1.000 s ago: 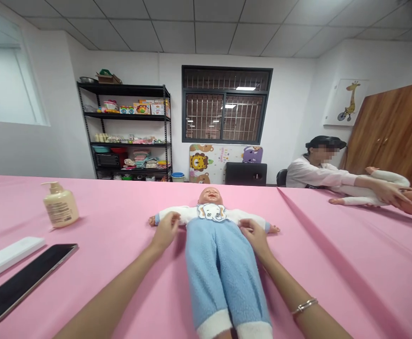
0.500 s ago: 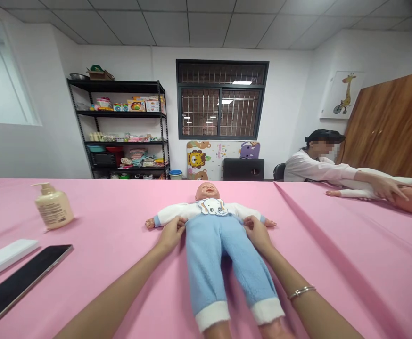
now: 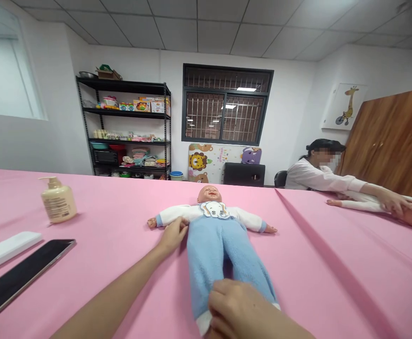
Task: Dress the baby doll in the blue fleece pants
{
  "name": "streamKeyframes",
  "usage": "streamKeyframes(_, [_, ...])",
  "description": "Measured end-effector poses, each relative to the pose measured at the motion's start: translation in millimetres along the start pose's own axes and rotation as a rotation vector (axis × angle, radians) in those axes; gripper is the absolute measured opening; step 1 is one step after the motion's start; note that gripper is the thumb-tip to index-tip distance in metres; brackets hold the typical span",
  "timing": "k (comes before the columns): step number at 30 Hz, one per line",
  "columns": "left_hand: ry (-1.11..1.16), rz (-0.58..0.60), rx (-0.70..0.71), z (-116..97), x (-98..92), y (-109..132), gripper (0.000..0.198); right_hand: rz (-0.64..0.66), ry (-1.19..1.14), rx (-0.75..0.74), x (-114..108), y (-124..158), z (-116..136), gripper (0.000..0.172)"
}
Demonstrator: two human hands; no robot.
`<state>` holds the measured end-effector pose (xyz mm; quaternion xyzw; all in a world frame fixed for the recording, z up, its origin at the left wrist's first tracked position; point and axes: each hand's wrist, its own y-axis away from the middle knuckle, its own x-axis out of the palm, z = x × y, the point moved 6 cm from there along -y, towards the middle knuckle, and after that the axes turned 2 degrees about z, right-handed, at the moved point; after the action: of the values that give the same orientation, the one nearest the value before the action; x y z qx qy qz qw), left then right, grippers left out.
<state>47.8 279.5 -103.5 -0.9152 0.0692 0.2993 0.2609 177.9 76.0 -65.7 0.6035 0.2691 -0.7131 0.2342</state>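
A baby doll (image 3: 209, 195) lies face up on the pink table, arms spread, in a white top and light blue trousers (image 3: 206, 245) with an elephant bib (image 3: 214, 210). My left hand (image 3: 173, 234) pinches the edge of the clothing at the doll's side, by the waist. Over the lower trouser leg on the left is my right hand (image 3: 236, 308), its fingers curled at the white cuff (image 3: 203, 322); what its fingertips grip is partly hidden.
On the left of the pink table (image 3: 114, 202) are a pump bottle (image 3: 58, 201), a phone (image 3: 25, 273) and a white case (image 3: 8, 249). At right, a person (image 3: 315, 169) handles another doll (image 3: 361, 205).
My right hand has left the doll's waist on the right and moved down to the trouser cuff on the left. My left hand stays at the waist. The view has tilted slightly.
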Motion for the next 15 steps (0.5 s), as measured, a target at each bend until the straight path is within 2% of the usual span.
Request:
streamKeyframes(2, [-0.011,0.009,0.008,-0.8,0.1,0.6,0.015,-0.015,0.078,-0.079,9.1,-7.3,11.2,0.013])
streamKeyframes(4, [-0.012,0.017,0.012,-1.4,0.1,1.2,0.016,-0.017,0.068,-0.112,8.9,-14.0,20.4,0.014])
streamKeyframes(6, [-0.002,0.019,0.007,-1.5,-0.1,1.7,0.017,-0.018,-0.031,-0.097,0.4,-18.5,22.9,0.011])
streamKeyframes(8, [0.01,0.014,0.007,-1.7,-0.3,2.1,0.017,-0.079,-0.199,-0.05,-14.7,-21.1,11.8,0.009])
streamKeyframes(10, [0.011,0.012,0.008,-2.1,-0.3,2.2,0.017,-0.219,-0.342,0.022,-30.8,-22.1,-17.5,0.009])
streamKeyframes(12, [0.002,0.019,0.005,-2.5,0.2,2.1,0.016,-0.428,-0.405,0.13,-40.7,-20.3,-63.5,0.015])
streamKeyframes(15, [-0.029,0.042,-0.004,-3.4,1.1,1.8,0.015,-0.75,-0.546,0.374,-28.2,-8.9,-145.8,0.032])
